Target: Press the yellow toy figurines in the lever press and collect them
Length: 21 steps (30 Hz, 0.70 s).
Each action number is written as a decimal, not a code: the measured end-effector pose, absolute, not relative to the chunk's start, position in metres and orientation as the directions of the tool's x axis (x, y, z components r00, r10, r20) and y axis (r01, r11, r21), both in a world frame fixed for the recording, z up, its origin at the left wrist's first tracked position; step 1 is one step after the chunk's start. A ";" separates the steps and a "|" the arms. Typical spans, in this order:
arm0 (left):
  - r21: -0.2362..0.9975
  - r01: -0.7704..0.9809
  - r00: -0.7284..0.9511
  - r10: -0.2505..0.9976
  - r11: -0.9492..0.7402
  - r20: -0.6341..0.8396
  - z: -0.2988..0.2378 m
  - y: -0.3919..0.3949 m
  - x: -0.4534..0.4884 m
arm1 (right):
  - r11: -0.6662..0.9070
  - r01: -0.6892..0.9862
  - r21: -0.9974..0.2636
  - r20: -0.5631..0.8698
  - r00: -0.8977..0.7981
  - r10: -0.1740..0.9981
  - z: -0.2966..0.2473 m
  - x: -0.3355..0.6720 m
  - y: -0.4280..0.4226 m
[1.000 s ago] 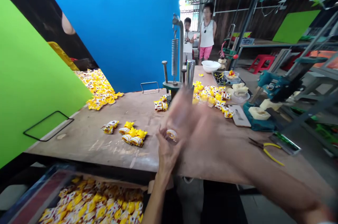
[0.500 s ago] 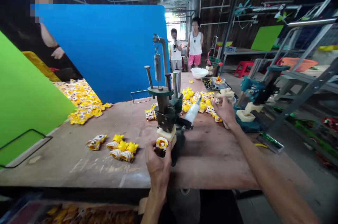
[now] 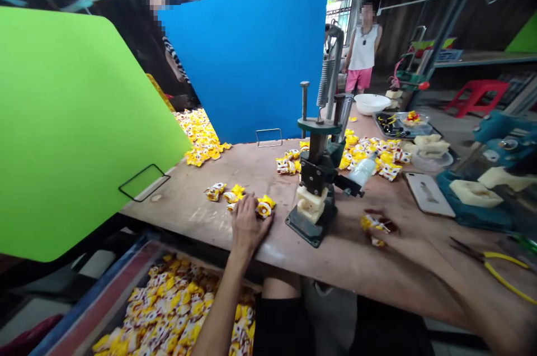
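The left hand [image 3: 247, 224] lies on a little pile [image 3: 235, 195] of yellow toys on the bench [image 3: 188, 221]. Its fingers bend over the toys, but it is not clear if its grip is closed on one or just resting. The pile sits just left of the press [image 3: 318, 177], likely so it is easy to reach.

The right hand [image 3: 396, 233] is blurry. Its grip looks closed on one yellow toy [image 3: 372, 224], low over the bench to the right of the press. The press itself is near the front edge, between the two hands.

A bigger heap [image 3: 369, 152] of toys lies behind the press. A box [image 3: 111, 292] full of the same toys sits under the bench edge, probably so toys can drop right in.
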State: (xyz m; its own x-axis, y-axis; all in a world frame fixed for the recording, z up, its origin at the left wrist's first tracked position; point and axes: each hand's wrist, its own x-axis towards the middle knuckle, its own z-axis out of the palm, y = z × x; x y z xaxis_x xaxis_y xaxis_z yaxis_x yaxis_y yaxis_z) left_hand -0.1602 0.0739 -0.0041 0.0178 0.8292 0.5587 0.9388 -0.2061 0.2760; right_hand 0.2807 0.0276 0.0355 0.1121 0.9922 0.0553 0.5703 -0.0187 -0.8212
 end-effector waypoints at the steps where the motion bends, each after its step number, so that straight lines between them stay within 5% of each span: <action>1: 0.306 0.931 -0.004 0.833 -0.199 0.554 -0.004 0.086 -0.170 | -0.041 0.471 -0.881 -0.002 0.084 0.996 0.041 0.270 0.019; 4: 0.358 0.922 -0.084 0.825 -0.148 0.559 0.008 0.106 -0.197 | -0.187 0.155 -0.970 -0.190 -0.010 0.982 0.055 0.241 -0.004; 8: 0.550 0.809 -0.211 0.769 -0.210 0.604 0.034 0.067 -0.182 | -0.358 -0.261 -0.897 -0.333 -0.135 0.933 0.065 0.195 -0.021; 10: 0.759 0.592 -0.273 0.818 -0.271 0.506 0.038 0.023 -0.143 | -0.367 -0.414 -0.833 -0.342 -0.136 0.930 0.064 0.163 -0.025; 12: 0.913 0.313 -0.145 0.936 -0.263 0.320 0.033 -0.020 -0.095 | -0.327 -0.513 -0.794 -0.314 -0.113 0.942 0.060 0.129 -0.026; 16: 0.982 0.057 -0.203 0.961 -0.179 0.187 0.012 -0.049 -0.031 | -0.236 -0.537 -0.810 -0.238 -0.066 0.969 0.046 0.091 -0.026; 21: 0.939 0.218 -0.261 0.911 -0.268 0.320 0.014 -0.004 -0.033 | -0.103 -0.270 -0.957 -0.146 0.144 0.979 0.028 0.135 -0.008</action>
State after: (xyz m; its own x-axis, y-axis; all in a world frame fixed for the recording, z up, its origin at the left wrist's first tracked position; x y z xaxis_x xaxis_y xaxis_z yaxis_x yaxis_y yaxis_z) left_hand -0.0333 -0.0040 0.0136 -0.2607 0.9107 0.3205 0.2178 -0.2679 0.9385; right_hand 0.1347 -0.0076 0.0279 0.1438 0.9788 -0.1458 -0.2700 -0.1030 -0.9573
